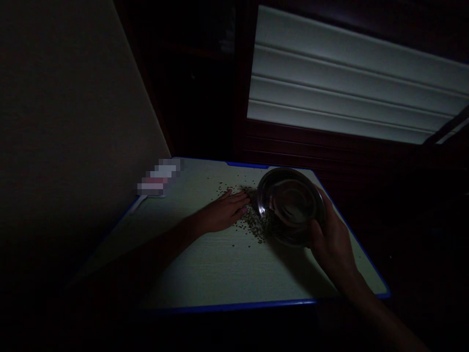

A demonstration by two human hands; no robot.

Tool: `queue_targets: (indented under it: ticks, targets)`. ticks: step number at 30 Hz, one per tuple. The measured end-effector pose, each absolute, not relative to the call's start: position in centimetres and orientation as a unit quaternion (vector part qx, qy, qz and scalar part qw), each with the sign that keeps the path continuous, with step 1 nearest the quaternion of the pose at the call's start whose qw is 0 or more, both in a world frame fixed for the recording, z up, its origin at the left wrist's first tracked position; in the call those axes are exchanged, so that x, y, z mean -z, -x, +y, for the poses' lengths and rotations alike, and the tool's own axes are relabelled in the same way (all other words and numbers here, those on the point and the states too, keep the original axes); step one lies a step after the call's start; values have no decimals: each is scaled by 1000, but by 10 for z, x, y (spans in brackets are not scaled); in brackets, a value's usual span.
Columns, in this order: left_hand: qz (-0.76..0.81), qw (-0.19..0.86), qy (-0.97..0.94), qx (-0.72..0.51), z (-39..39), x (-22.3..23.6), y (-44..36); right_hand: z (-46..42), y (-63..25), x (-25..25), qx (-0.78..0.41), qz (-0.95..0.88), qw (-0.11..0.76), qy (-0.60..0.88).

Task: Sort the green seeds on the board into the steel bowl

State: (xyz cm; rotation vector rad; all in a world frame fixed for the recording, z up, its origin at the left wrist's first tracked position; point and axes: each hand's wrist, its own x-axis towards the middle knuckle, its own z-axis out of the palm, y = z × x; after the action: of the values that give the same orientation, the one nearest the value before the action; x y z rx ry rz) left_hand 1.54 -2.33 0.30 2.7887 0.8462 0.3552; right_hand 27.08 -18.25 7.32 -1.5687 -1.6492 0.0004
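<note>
A shiny metal bowl [293, 203] is tilted on its side over the table [227, 274], its rim gripped by my right hand [331, 239] with the thumb over the near edge. Small dark grains or beans [252, 225] lie scattered in a loose pile beside the bowl; their exact kind is too dim to tell. My left hand [229, 210] lies flat at the pile's left edge, fingers stretched towards the bowl and touching some of the grains. Part of the pile is hidden behind the bowl and my left fingers.
A blurred-out white and red object [157, 178] sits at the table's far left corner. Blue trim [234, 307] runs along the table's edge. A pale wall [73, 98] rises at the left, and dark wooden furniture with a white slatted panel [330, 83] stands behind.
</note>
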Motion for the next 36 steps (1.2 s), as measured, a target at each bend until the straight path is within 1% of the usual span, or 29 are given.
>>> queue_targets:
  ticks: [5, 9, 15, 22, 26, 30, 34, 36]
  targets:
    - [286, 112, -945, -112, -23, -2, -17, -191, -274, -69, 26, -657, 412, 631]
    - [286, 118, -943, -124, -25, -6, -18, -192, -265, -71, 36, -675, 386, 628]
    - [290, 98, -943, -126, -27, -9, -17, -194, -264, -75, 68, -672, 369, 638]
    - [298, 53, -933, -197, -25, -16, -19, -195, -268, -79, 97, -665, 349, 654]
    - [291, 37, -927, -235, -24, -20, -19, -194, -268, -79, 94, -683, 325, 648]
    - [281, 16, -918, -281, -22, -19, -17, -192, -270, -80, 126, -673, 308, 660]
    - [280, 8, -915, -292, -21, -17, -17, -189, -274, -84, 122, -684, 283, 661]
    - [278, 9, -916, -290, -21, -18, -17, -188, -277, -86, 128, -683, 293, 657]
